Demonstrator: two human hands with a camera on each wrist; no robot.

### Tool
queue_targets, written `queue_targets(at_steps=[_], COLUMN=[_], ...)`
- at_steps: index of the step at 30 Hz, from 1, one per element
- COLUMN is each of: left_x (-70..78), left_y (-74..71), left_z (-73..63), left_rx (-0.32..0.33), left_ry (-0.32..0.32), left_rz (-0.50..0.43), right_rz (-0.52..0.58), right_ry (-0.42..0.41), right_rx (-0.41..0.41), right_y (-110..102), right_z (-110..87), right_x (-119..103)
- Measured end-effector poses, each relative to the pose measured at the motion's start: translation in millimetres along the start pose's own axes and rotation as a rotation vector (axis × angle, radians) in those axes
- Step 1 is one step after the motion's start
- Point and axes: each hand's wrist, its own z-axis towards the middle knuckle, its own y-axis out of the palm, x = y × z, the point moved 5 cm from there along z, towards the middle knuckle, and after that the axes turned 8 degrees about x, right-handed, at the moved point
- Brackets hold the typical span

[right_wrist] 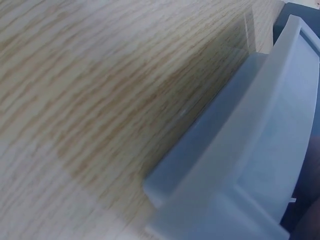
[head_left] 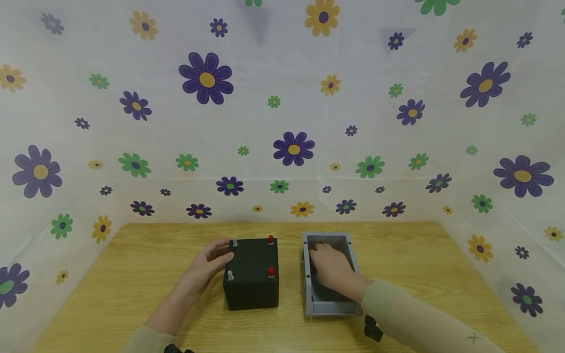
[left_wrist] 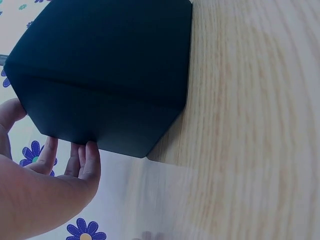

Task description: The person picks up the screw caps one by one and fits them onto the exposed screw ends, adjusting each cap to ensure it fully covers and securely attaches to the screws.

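A black box (head_left: 252,260) with two red-capped posts (head_left: 271,272) and two bare silver posts (head_left: 230,275) on its top stands on the table. The left hand (head_left: 203,269) rests against its left side, with the thumb near the top edge; in the left wrist view the fingertips touch the box's face. To the right, a grey open-topped case (head_left: 333,308) sits on the table. The right hand (head_left: 331,267) reaches down inside it, near its left wall. Its fingertips are hidden in there. In the right wrist view, the case's rim (right_wrist: 260,125) covers most of the hand.
The wooden table (head_left: 190,323) has a flower-patterned white sheet (head_left: 247,113) behind it and at both sides. A strip of tabletop separates the box and the case. A black wrist device (head_left: 372,328) hangs under the right sleeve, close to the case's near corner.
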Motion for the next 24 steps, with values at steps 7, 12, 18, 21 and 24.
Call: queue_targets(at_steps=[7, 12, 18, 21, 24], left_x=[-2.8, -1.7, 0.8, 1.0, 1.5], left_y=[1.0, 1.7, 1.9, 1.6, 1.1], left_z=[1.9, 2.0, 1.5, 1.3, 0.1], left_rx=[0.008, 0.004, 0.006, 0.001, -0.006], left_ry=[-0.011, -0.005, -0.007, -0.009, -0.019], left_rz=[-0.003, 0.003, 0.005, 0.006, 0.008], right_rz=[-0.035, -0.067, -0.055, -0.048, -0.043], right_ry=[-0.045, -0.081, -0.084, -0.091, -0.100], right_rx=[0.032, 0.042, 0.025, 0.017, 0.007], right_y=[-3.2, -7.1, -8.7, -11.6, -14.3], right_z=[-2.3, -2.4, -3.4, -4.8, -6.4], right_x=[-0.6, 0.5, 3.3, 2.7, 2.0])
